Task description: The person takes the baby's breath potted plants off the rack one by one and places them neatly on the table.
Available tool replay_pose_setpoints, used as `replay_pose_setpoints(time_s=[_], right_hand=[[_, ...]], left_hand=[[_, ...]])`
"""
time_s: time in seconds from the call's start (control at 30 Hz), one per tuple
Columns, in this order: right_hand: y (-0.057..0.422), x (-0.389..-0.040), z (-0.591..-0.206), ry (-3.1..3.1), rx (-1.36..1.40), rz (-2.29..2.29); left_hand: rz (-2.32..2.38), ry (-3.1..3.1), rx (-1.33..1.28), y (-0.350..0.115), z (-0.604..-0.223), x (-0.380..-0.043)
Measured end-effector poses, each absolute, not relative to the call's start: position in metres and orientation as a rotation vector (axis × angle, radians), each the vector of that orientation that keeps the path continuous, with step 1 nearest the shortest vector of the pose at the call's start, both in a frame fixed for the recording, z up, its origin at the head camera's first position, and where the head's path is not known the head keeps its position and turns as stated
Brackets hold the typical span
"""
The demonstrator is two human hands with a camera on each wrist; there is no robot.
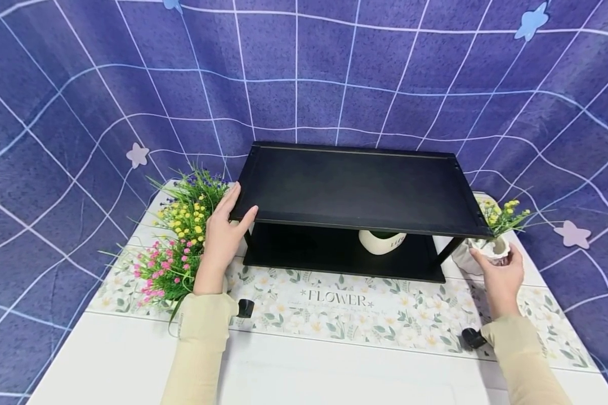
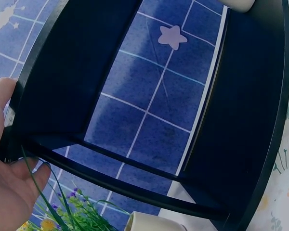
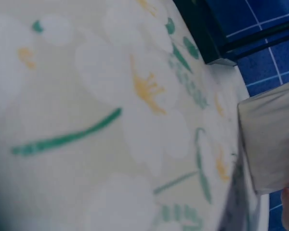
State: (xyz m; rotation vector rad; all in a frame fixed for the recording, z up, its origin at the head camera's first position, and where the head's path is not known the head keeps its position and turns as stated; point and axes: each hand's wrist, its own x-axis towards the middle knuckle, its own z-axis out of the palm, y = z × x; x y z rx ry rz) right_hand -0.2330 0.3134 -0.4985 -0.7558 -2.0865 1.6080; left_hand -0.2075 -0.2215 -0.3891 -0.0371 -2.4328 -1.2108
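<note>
My left hand is at the front left corner of a black two-tier shelf. In the left wrist view its thumb and curled fingers grip that corner from two sides. At the right end of the shelf, my right hand holds a white pot with a wavy rim, thumb on the near side and fingers round the far side. Yellow flowers with thin green leaves rise behind the rim. In the right wrist view the pot shows at the right edge, with only a fingertip beside it.
A white bowl-like pot with lettering stands on the lower tier, partly hidden by the upper one. Pink, yellow and purple potted flowers crowd the left side. A floral mat marked FLOWER lies on the white table; a blue gridded curtain hangs behind.
</note>
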Motion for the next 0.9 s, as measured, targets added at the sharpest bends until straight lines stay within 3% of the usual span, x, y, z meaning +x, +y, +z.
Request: replay_pose_setpoints(time_s=[0.3,0.73,0.9], right_hand=[[0.31,-0.213,-0.499,-2.249,-0.645,1.55],[0.264,-0.189,-0.494,-1.66,-0.724,1.758],[0.24,-0.181,-0.495,-1.706,-0.532,1.601]], left_hand=[[-1.223,-2.433,-0.028,-0.221,-0.388,-0.207],[-1.244,-2.448,-0.021,-0.221,-0.39,-0.209],[-1.259,-2.443,-0.008,-0.22,-0.389,-0.208]])
